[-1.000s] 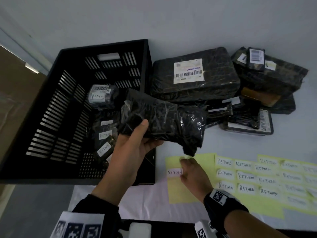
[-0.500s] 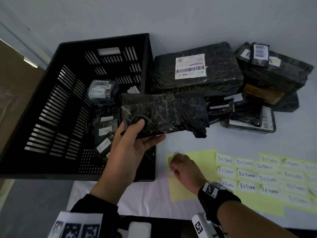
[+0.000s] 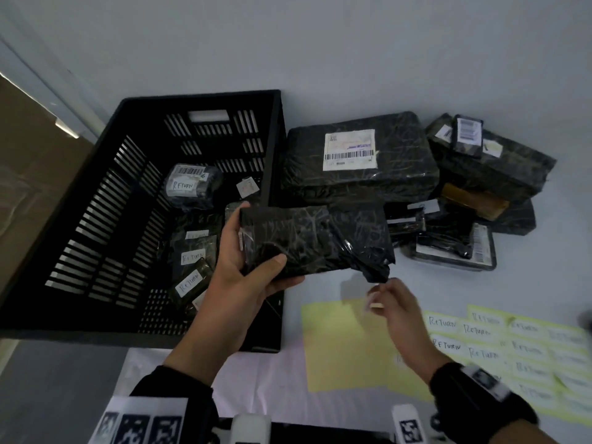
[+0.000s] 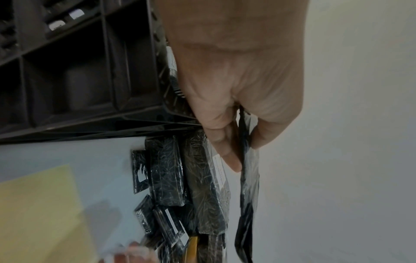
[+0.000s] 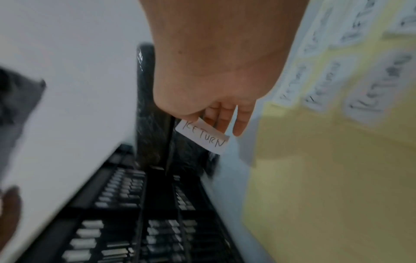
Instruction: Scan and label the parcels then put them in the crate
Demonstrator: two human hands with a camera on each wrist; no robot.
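Observation:
My left hand (image 3: 253, 251) grips a black plastic-wrapped parcel (image 3: 317, 238) by its left end, holding it level above the table beside the black crate (image 3: 105, 193). In the left wrist view the thumb and fingers (image 4: 227, 142) pinch the parcel (image 4: 247, 178) edge. My right hand (image 3: 389, 302) hovers just below the parcel's right end and pinches a white "RETURN" label (image 5: 202, 137) between thumb and fingers. The crate holds several labelled parcels (image 3: 192, 184).
A pile of black wrapped parcels (image 3: 358, 155) lies right of the crate, with more stacked further right (image 3: 490, 161). Yellow backing sheets (image 3: 346, 347) with several "RETURN" labels (image 3: 477, 331) lie on the white table at the front right.
My right hand peeled a label off the yellow sheet and lifted it toward the parcel. The left hand has turned the parcel level and shifted it slightly right.

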